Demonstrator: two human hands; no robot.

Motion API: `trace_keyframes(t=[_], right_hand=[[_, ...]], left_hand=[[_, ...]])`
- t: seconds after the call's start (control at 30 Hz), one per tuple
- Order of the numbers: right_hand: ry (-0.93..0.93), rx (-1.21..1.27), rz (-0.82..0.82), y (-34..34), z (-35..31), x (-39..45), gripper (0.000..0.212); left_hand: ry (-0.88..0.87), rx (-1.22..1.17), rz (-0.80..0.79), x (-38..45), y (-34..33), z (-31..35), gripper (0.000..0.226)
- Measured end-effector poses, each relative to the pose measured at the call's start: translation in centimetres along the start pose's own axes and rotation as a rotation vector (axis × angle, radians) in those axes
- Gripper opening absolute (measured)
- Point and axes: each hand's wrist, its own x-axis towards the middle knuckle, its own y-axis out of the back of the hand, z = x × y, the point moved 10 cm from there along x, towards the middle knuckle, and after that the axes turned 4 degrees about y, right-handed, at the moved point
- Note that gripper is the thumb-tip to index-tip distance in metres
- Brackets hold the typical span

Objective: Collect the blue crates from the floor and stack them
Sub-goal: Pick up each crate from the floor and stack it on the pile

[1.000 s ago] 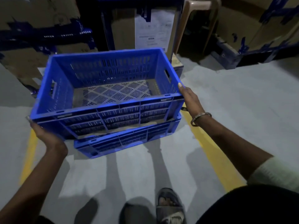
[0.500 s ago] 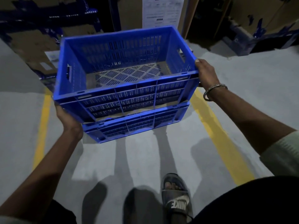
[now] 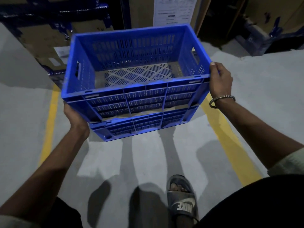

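Note:
A blue slatted crate (image 3: 139, 94) sits nested on top of a second blue crate (image 3: 139, 127), and only the lower band of the second one shows. Both hang above the grey floor. My left hand (image 3: 74, 116) grips the stack's near left corner from below. My right hand (image 3: 219, 79) clasps the upper crate's rim at its near right corner, with a metal bangle on that wrist. The upper crate is empty, and its perforated bottom is visible.
Two yellow floor lines (image 3: 49, 122) (image 3: 230, 139) run on either side of me. Cardboard boxes (image 3: 44, 40) and dark blue rack frames (image 3: 54, 12) stand at the back, with a paper label (image 3: 174, 10) on one box. My sandalled foot (image 3: 181, 198) is below.
The stacked crates have shifted right and slightly away in view while both hands keep their grip. The racks and boxes at the back have come closer.

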Motion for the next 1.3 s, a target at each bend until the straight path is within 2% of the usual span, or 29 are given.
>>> trace_keyframes(t=[0.4,0.6,0.7,0.87,1.0,1.03,1.13,1.3], right_hand=[[-0.053,0.021,0.060,-0.3,0.2,0.0,0.036],[-0.007,0.014,0.019,0.0,-0.2,-0.8,0.041],[-0.056,0.040,-0.016,-0.4,-0.1,-0.6,0.042],[-0.186,0.321,-0.077,-1.4,1.2,-2.0,0.056],[-0.267,0.505,-0.132,-3.8,3.6,-5.2,0.057],[-0.279,0.531,-0.141,-4.2,3.9,-5.8,0.055],[-0.232,0.508,-0.173,-4.5,3.7,-6.3,0.051],[-0.164,0.445,-0.211,-4.8,3.7,-5.7,0.062]], left_hand=[[0.024,-0.023,0.092,-0.6,0.4,-0.2,0.055],[0.011,-0.041,0.149,-1.8,1.2,-0.4,0.050],[0.022,-0.011,0.138,-2.1,1.3,-0.6,0.058],[-0.041,0.010,0.103,-2.2,1.3,1.3,0.069],[-0.150,0.149,0.103,-3.4,1.1,1.7,0.045],[-0.172,0.200,0.085,-3.5,1.2,1.2,0.046],[-0.199,0.279,-0.002,-3.4,1.1,-0.1,0.073],[-0.090,0.319,-0.033,-2.3,1.4,-1.6,0.088]])
